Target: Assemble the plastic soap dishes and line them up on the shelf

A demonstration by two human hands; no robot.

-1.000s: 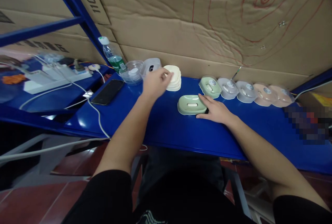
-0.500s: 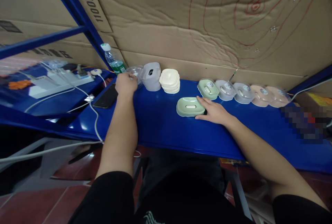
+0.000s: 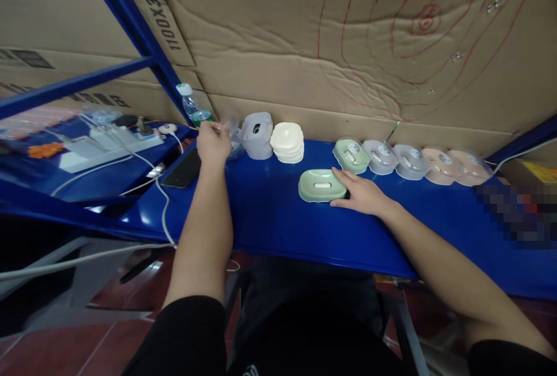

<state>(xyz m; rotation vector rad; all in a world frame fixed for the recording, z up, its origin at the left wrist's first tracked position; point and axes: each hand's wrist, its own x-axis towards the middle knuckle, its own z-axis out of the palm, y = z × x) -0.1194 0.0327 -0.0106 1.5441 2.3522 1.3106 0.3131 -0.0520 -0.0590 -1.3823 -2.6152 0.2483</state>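
My right hand (image 3: pixel 359 191) grips the right end of a green soap dish (image 3: pixel 319 187), thumb at the front and fingers behind. The dish lies on the blue table and has a pale oblong piece in its middle. Farther left, my left hand (image 3: pixel 214 144) pinches a clear plastic lid (image 3: pixel 231 123), tilted up above more clear lids (image 3: pixel 236 148) that it partly hides. Right of them stand a stack of grey soap dishes (image 3: pixel 256 138) and a stack of cream square dishes (image 3: pixel 288 141). A green soap dish with a clear cover (image 3: pixel 351 155) sits behind my right hand.
Covered grey dishes (image 3: pixel 380 156) and pink dishes (image 3: pixel 441 166) continue the row rightward. A water bottle (image 3: pixel 194 103) and a black phone (image 3: pixel 183 168) are by my left hand. A power strip (image 3: pixel 113 149) with white cables lies at left; cardboard (image 3: pixel 270 39) walls the back.
My left hand has moved left from the cream stack to the clear lids, and one lid is now raised in its fingers. My right hand stays on the green soap dish.
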